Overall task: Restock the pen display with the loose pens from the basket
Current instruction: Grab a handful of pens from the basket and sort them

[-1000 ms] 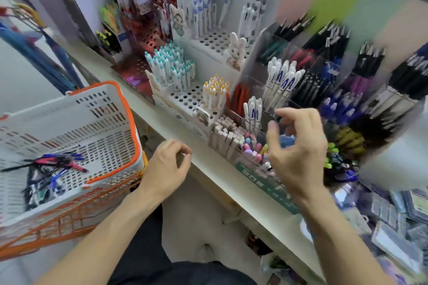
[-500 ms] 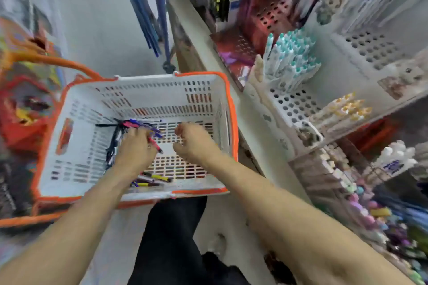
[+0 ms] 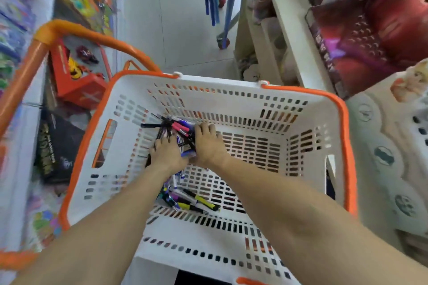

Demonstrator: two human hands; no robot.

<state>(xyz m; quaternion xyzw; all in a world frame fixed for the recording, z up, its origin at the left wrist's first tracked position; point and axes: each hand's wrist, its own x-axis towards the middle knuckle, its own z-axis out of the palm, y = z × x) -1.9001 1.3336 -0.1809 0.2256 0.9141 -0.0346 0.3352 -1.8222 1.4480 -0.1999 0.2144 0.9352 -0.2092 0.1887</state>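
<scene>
Both hands reach down into a white basket [image 3: 231, 97] with an orange rim, seen from above through the head camera, and meet over a heap of loose pens [image 3: 178, 128] lying on its slotted floor toward the far left corner. The left hand [image 3: 168, 154] lies palm down on the near side of the heap, its fingers [image 3: 162, 142] spread over dark pen barrels that stick out beyond the fingertips; whether they curl round any pen cannot be told. The right hand [image 3: 208, 146] sits just beside it, touching it at the thumb side, with its fingers [image 3: 205, 128] bent down onto the same heap, a pink pen and a blue-and-white one showing just left of the knuckles; its hold, too, is hidden by the back of the hand. Between the two hands a blue pen end peeks out. A second cluster of pens [image 3: 192, 202], yellow, purple and black, lies nearer the person, under the forearms and apart from the fingers. An orange handle [image 3: 76, 32] arcs past the basket's left side. To the right stands a white shelf [image 3: 294, 37] carrying a red-and-purple display stand [image 3: 361, 37], blurred by motion.
</scene>
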